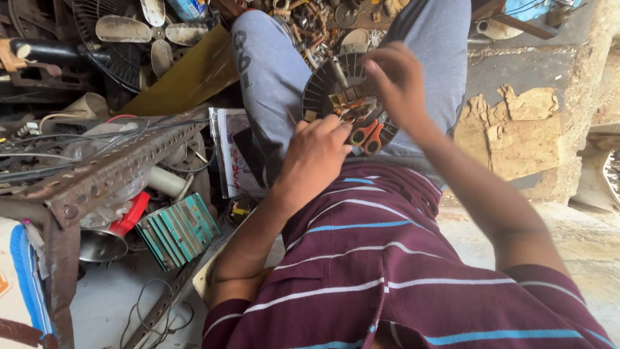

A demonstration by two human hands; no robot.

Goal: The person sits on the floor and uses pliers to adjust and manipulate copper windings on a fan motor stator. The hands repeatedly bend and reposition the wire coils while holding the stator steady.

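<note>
A round dark motor stator (345, 97) with copper windings rests on my lap, between my knees in grey trousers. My left hand (314, 155) grips its lower left edge and steadies it. My right hand (395, 81) is over its upper right side, fingers pinched at the windings; it is blurred. Orange-handled scissors (363, 136) lie against the stator's lower edge, next to my left hand.
A rusty perforated angle-iron frame (110, 171) with wires stands at left. Beneath it are a green finned part (179, 231) and a red-and-metal piece (119, 226). Fan blades and a grille (129, 32) lie at the back. Torn cardboard (516, 129) lies at right.
</note>
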